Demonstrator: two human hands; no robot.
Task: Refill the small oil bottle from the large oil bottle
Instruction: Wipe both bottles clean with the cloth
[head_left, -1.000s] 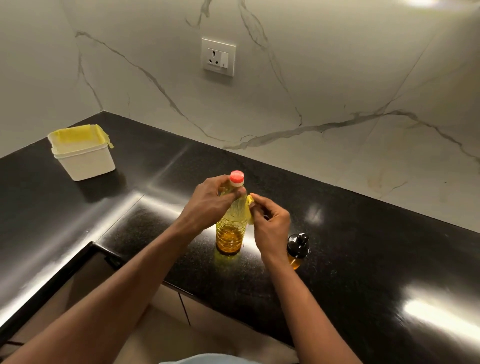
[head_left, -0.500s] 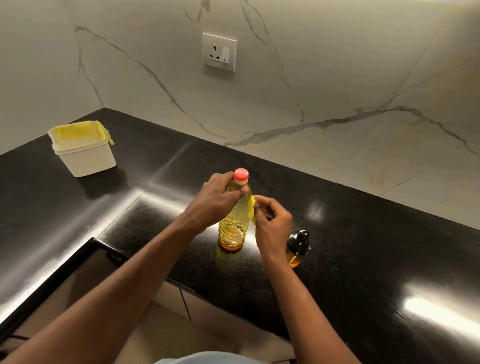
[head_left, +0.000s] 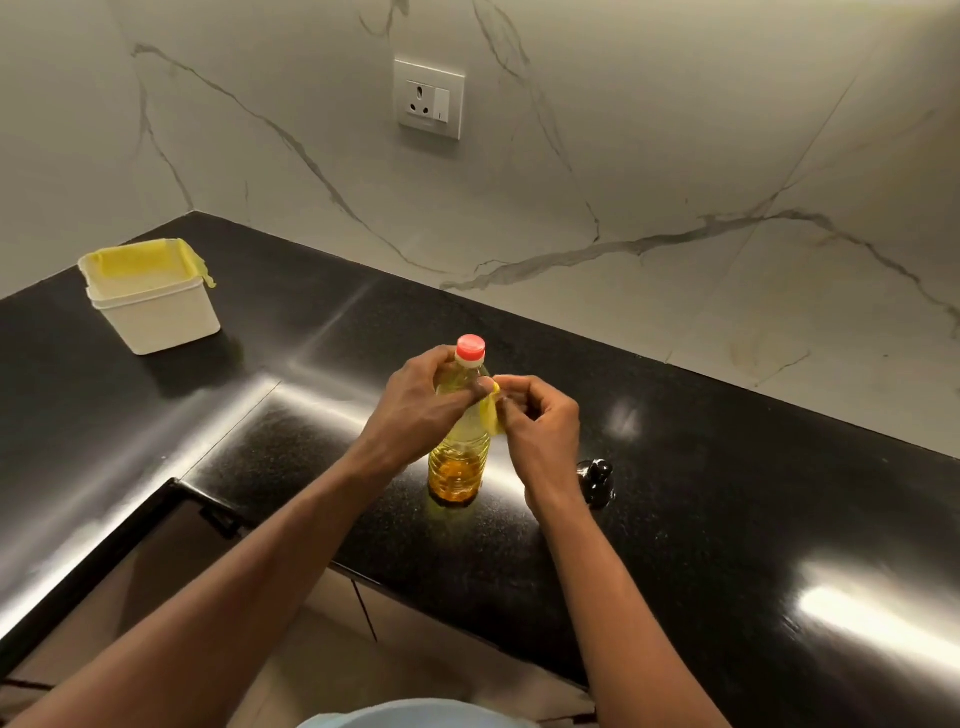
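Clasped at the shoulder by the left hand (head_left: 415, 410), the large oil bottle (head_left: 460, 460) stands sealed while the right hand (head_left: 543, 423) pinches a yellow strip (head_left: 491, 418); judged preparatory, with removal of the red cap (head_left: 470, 347) due next.

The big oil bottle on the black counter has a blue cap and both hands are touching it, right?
In the head view the cap of the large oil bottle is red, not blue. The rest holds: it stands on the black counter, the left hand grips it, and the right hand pinches a yellow strip on it.
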